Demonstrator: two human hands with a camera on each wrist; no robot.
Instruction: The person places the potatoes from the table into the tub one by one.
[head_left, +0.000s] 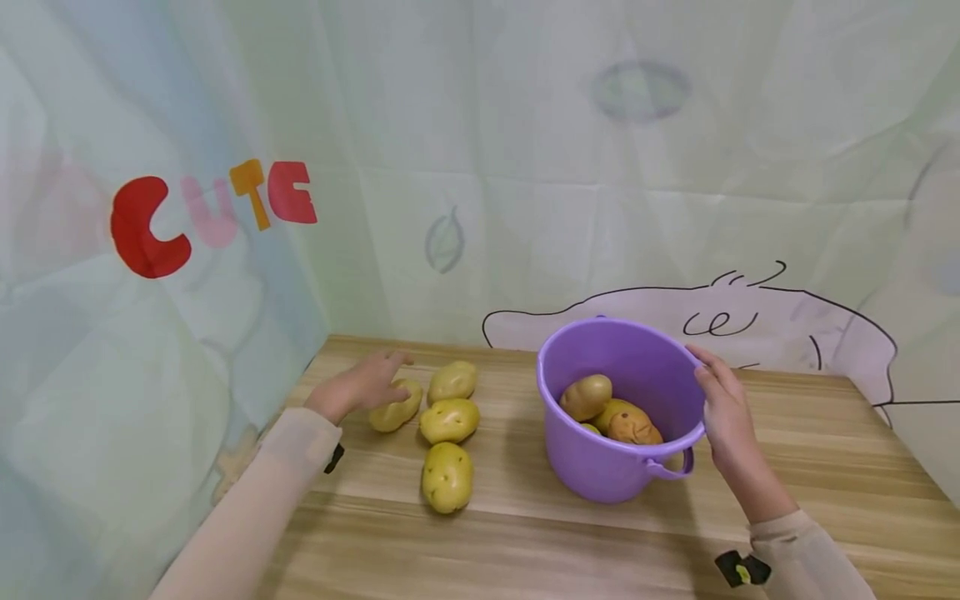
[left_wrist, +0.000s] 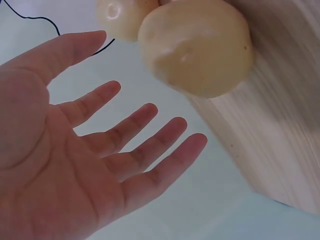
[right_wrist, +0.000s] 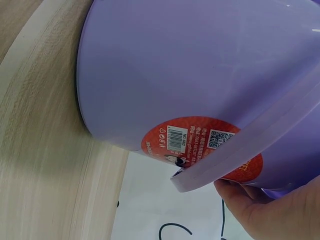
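My left hand [head_left: 363,385] reaches over the leftmost potato [head_left: 395,407]. In the left wrist view its fingers [left_wrist: 145,155] are spread and hold nothing, with a large pale-yellow potato [left_wrist: 197,47] just beyond them. More potatoes lie to the right: one at the back [head_left: 453,382], one in the middle [head_left: 450,420] and one in front [head_left: 447,477]. My right hand [head_left: 726,408] grips the right rim of a purple bucket [head_left: 600,467]. Several potatoes [head_left: 587,397] lie inside it, one brownish and marked [head_left: 633,425]. The lowest are partly hidden.
The wooden tabletop [head_left: 525,550] ends at a pale fabric backdrop [head_left: 525,208] at the back and left. The bucket's handle [head_left: 670,471] hangs down its front right side. A red round label [right_wrist: 200,145] shows on the bucket in the right wrist view.
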